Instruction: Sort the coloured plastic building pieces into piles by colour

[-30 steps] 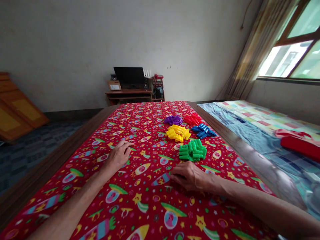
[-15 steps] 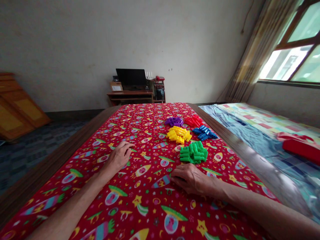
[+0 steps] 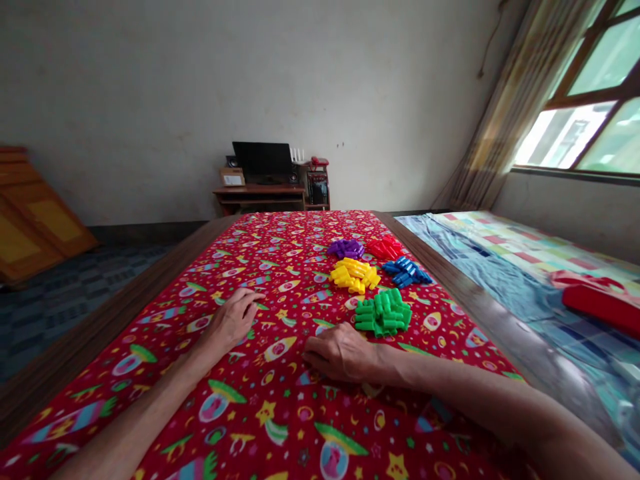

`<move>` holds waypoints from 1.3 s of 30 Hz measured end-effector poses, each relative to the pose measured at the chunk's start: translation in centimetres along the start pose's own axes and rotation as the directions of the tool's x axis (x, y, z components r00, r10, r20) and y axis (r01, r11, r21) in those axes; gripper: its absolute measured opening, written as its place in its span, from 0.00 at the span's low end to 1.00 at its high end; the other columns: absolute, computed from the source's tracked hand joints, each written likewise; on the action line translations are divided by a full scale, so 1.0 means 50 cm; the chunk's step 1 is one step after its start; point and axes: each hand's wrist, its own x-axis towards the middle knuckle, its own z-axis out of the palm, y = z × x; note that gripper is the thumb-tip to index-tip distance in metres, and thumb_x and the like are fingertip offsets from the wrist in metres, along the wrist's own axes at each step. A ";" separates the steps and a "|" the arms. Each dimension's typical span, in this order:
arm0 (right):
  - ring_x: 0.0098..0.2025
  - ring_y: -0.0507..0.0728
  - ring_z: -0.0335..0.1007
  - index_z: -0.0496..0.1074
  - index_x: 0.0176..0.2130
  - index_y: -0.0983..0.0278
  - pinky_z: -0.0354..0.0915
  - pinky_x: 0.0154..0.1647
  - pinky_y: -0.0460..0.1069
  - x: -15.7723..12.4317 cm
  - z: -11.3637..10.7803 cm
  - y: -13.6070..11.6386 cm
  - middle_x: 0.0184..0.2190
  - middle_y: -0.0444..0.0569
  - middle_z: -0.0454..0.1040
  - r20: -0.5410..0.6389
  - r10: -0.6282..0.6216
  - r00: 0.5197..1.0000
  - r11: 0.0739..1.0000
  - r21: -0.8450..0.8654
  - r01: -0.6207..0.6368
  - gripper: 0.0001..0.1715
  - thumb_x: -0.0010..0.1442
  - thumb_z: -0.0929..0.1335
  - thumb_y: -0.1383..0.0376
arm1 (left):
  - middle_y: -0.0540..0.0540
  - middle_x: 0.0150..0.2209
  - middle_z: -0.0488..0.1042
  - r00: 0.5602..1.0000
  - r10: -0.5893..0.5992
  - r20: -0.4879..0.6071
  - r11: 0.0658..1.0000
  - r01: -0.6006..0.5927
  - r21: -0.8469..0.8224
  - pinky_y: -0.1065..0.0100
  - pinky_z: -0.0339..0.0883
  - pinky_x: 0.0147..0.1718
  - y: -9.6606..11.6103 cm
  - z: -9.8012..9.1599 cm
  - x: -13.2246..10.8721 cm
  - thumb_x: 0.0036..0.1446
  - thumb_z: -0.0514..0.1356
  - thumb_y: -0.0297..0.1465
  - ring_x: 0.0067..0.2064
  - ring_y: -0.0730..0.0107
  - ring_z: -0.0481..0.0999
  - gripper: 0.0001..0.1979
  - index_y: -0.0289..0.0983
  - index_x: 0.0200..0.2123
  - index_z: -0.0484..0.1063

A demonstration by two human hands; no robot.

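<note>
On the red patterned cloth [image 3: 280, 317], my left hand [image 3: 235, 318] rests palm down, its fingers loosely stretched out and nothing seen in them. My right hand [image 3: 340, 352] lies on the cloth further right, closed, fingers curled under and pointing left; whatever they may hold is hidden. Just beyond it sits a pile of green plastic tube-like pieces [image 3: 384, 313]. Behind the green are piles of similar yellow pieces [image 3: 354, 275] and blue pieces [image 3: 407, 271]. Purple pieces [image 3: 346, 249] and red pieces [image 3: 385, 247] form the farthest piles.
The cloth covers a long table with a dark wooden edge [image 3: 465, 293] showing. To the right is a bed [image 3: 505, 247] with a red object [image 3: 603, 308] on it. A monitor [image 3: 263, 160] stands on a desk by the far wall; a wooden cabinet [image 3: 37, 213] is at left.
My right hand has slid left across the cloth, away from beneath the green pile. My left hand is nearly still. The view has tilted up slightly, and the piles have stayed put.
</note>
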 end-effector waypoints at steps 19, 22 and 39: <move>0.67 0.65 0.54 0.66 0.61 0.64 0.47 0.68 0.63 -0.185 -0.188 0.414 0.62 0.57 0.66 -0.541 0.763 0.354 0.628 0.488 -0.607 0.45 0.62 0.52 0.38 | 0.43 0.39 0.74 1.000 -0.018 -0.003 1.000 0.018 -0.003 0.64 0.72 0.42 -0.015 0.008 -0.003 0.60 0.48 0.34 0.39 0.63 0.76 0.17 0.38 0.42 0.75; 0.67 0.67 0.54 0.66 0.62 0.67 0.48 0.68 0.63 -0.238 -0.137 0.466 0.63 0.60 0.63 -0.428 0.833 0.351 0.552 0.593 -0.587 0.52 0.59 0.52 0.34 | 0.44 0.39 0.74 1.000 -0.021 -0.004 1.000 0.021 -0.002 0.66 0.72 0.41 -0.012 0.005 -0.003 0.60 0.48 0.34 0.39 0.63 0.76 0.17 0.39 0.42 0.75; 0.64 0.68 0.60 0.68 0.59 0.73 0.53 0.66 0.62 -0.125 -0.138 0.542 0.59 0.65 0.68 -0.465 0.805 0.369 0.592 0.598 -0.540 0.55 0.60 0.49 0.34 | 0.45 0.38 0.74 0.999 -0.033 -0.010 0.999 0.033 -0.024 0.66 0.72 0.40 0.002 -0.007 -0.002 0.59 0.48 0.35 0.38 0.63 0.77 0.15 0.41 0.41 0.74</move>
